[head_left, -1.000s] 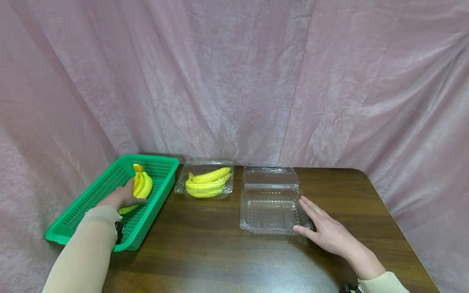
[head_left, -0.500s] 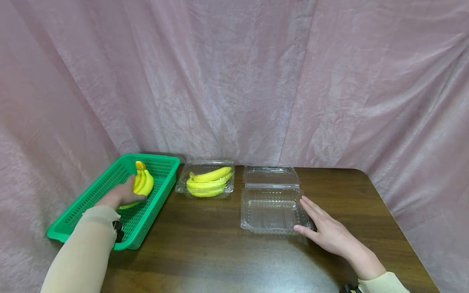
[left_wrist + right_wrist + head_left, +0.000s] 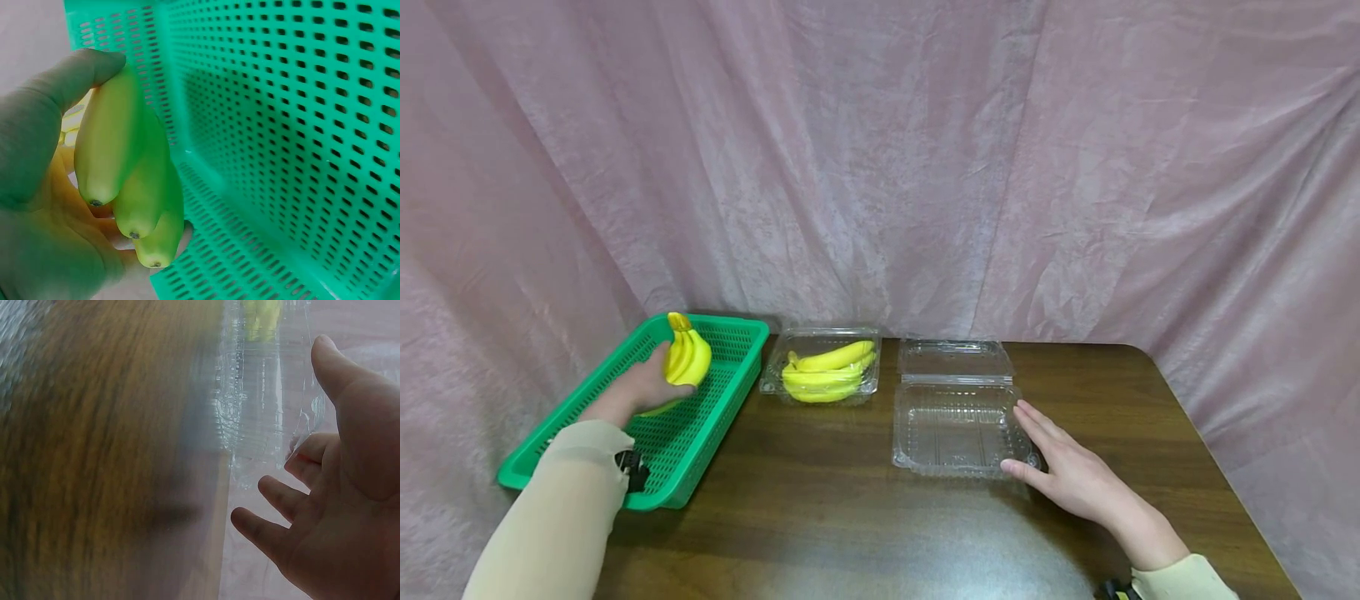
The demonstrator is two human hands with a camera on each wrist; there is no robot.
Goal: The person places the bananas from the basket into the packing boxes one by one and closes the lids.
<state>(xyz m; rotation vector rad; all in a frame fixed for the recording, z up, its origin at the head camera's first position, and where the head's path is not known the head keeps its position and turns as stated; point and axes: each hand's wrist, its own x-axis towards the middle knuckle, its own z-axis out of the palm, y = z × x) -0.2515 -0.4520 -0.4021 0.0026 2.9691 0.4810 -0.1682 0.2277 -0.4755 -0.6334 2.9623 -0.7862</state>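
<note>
My left hand (image 3: 643,383) grips a bunch of yellow bananas (image 3: 688,354) over the green plastic basket (image 3: 700,467). In the left wrist view, thumb and fingers wrap the bananas (image 3: 109,144), whose blunt tips face the camera. At the table's right side my right hand (image 3: 1075,479) has its fingers spread and straight, with the fingertips right at the side of a clear plastic clamshell box (image 3: 955,429). That box lies with its lid folded back, nothing inside it. The right wrist view shows the right hand (image 3: 337,481) beside the clear plastic.
Between basket and opened box stands another clear clamshell box (image 3: 778,387), with bananas (image 3: 823,383) inside. The brown wooden table (image 3: 820,517) ends at a pink curtain (image 3: 917,167) behind, and its right edge slopes toward the front.
My left hand has lifted the bunch of bananas slightly up and to the left over the basket. My right hand stays where it was beside the opened box.
</note>
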